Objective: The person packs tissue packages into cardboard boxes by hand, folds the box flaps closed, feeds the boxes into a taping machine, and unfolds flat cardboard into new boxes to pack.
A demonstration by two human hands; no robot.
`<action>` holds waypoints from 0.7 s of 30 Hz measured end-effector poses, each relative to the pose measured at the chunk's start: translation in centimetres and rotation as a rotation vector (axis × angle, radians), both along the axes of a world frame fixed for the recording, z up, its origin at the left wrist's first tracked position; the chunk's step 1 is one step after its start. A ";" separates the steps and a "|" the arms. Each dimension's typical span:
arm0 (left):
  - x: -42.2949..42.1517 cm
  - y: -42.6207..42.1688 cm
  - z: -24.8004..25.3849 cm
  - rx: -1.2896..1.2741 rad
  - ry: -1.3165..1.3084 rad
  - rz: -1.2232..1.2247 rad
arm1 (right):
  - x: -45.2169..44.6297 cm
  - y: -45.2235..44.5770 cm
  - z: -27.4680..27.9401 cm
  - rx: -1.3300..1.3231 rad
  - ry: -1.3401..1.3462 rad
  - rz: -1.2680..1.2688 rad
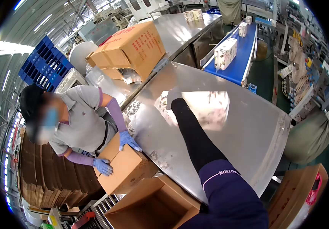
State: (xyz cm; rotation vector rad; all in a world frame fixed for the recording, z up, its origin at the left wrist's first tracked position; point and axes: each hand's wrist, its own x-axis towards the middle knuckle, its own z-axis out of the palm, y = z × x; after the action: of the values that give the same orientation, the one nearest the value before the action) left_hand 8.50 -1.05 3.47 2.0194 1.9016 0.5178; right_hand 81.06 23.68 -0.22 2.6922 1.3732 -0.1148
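My right hand (174, 96), in a pale glove and blurred by motion, is on a white floral-print pack (210, 108) over the metal table (244, 129). It grips the pack near its left end; the fingers are smeared and partly hidden. The pack is blurred too, so I cannot tell whether it touches the table. My dark sleeve (218, 168) reaches up from the bottom of the view. An open cardboard box (160, 206) stands below the table's near edge. My left hand is out of view.
A co-worker at the left rests blue-gloved hands (128, 141) on a closed carton (124, 168). A blue conveyor belt (231, 72) carries several floral packs (225, 53). A large printed carton (134, 47) stands at the back; another box (298, 194) is at right.
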 end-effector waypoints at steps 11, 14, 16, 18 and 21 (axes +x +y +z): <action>4.6 3.2 6.7 0.263 0.294 -0.388 | -5.6 -26.2 -1.1 0.226 0.038 0.088; 11.8 4.3 10.0 0.329 0.213 -0.631 | -6.3 -33.2 0.4 0.157 0.195 -0.021; 15.9 4.9 9.4 0.314 0.158 -0.800 | -7.1 -34.9 1.1 0.113 0.235 -0.083; 20.5 5.3 8.5 0.365 0.126 -1.001 | -7.1 -35.5 1.6 0.119 0.279 -0.081; 27.7 6.1 6.6 0.397 0.132 -1.197 | -6.3 -36.2 1.2 0.131 0.276 -0.019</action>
State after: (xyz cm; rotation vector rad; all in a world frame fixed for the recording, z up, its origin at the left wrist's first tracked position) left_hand 36.19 5.07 10.12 2.9769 0.3557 0.4152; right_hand 74.80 -12.55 1.02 2.8844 1.4741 -0.4267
